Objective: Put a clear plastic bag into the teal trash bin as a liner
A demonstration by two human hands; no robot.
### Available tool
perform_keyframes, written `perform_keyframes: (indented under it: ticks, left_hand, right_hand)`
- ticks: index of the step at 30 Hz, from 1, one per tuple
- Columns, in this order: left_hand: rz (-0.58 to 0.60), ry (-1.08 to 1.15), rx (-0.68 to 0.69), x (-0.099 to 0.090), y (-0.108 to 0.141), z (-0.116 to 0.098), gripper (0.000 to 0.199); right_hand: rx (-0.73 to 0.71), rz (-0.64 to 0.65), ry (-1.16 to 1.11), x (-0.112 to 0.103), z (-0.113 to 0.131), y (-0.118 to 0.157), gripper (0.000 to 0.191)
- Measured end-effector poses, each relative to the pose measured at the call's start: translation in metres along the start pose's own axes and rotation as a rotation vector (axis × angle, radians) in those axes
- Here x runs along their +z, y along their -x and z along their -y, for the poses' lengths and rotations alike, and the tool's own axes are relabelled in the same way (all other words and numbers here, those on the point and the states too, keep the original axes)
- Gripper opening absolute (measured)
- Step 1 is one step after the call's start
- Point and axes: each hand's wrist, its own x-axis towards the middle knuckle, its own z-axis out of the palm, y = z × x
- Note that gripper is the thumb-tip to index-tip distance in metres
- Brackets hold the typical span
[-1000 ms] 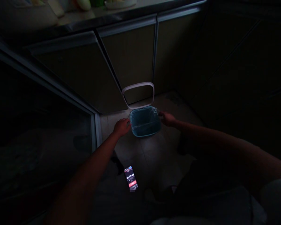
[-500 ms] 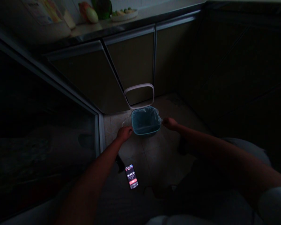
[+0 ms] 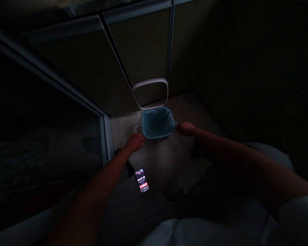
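Observation:
A teal waste bin (image 3: 157,137) stands on the tiled floor, its opening facing up at me. A clear plastic bag (image 3: 171,118) lines it, with loose film sticking out on the left and right. My right hand (image 3: 186,128) is closed on the bag's edge, pulled out past the right rim. At the front left corner of the bin is my left hand (image 3: 135,141), its fingers bent near the rim and just below the loose film. Darkness hides what those fingers hold. Behind the bin, a pale rim frame (image 3: 150,81) stands upright against the cupboard.
A phone (image 3: 142,180) with a lit timer screen lies in front of the bin. Cupboard doors (image 3: 141,48) rise behind it. On the left runs a metal-framed glass panel (image 3: 105,136). My knees and clothing fill the lower right.
My view has tipped down, and the countertop items have left the picture. The film on the left stands out more beside my left hand. My right hand still grips the bag.

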Motion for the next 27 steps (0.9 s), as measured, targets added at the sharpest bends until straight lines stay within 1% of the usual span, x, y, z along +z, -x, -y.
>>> perform_keyframes:
  ticks: [6,9,12,14,16,17,19,21,23,25,27]
  left_hand:
    - [0.019,0.014,0.033,0.002,-0.007,-0.003,0.020]
    - [0.018,0.004,0.013,0.005,-0.010,-0.003,0.021]
    - [-0.008,0.026,-0.026,0.007,-0.011,-0.003,0.020]
    - [-0.056,0.079,-0.076,0.008,-0.011,-0.003,0.016]
    - [-0.138,0.167,-0.166,0.008,-0.012,-0.004,0.012]
    - [-0.197,0.222,-0.226,0.008,-0.014,-0.003,0.011]
    - [-0.342,0.359,-0.363,0.005,-0.021,0.001,0.010]
    - [-0.502,0.537,-0.527,-0.005,-0.035,0.011,0.007]
    - [-0.651,0.731,-0.688,-0.023,-0.054,0.026,0.021]
    - [-0.755,0.922,-0.791,-0.051,-0.077,0.043,0.039]
    - [-0.777,1.112,-0.817,-0.082,-0.097,0.058,0.053]
  right_hand:
    - [-0.013,-0.008,0.015,0.003,0.003,0.002,0.020]
    - [0.018,-0.031,0.015,0.006,0.003,0.001,0.023]
    - [0.045,-0.034,-0.010,0.008,0.001,-0.001,0.028]
    - [0.102,-0.038,-0.066,0.009,0.001,-0.004,0.035]
    - [0.189,-0.078,-0.148,0.008,0.000,-0.007,0.043]
    - [0.220,-0.121,-0.186,0.006,0.001,-0.008,0.045]
    - [0.244,-0.242,-0.247,0.002,0.002,-0.013,0.041]
    - [0.234,-0.372,-0.319,-0.007,0.005,-0.020,0.035]
    - [0.249,-0.483,-0.429,-0.023,0.007,-0.030,0.034]
    - [0.284,-0.559,-0.557,-0.046,0.008,-0.044,0.042]
    - [0.298,-0.613,-0.677,-0.076,0.007,-0.059,0.053]
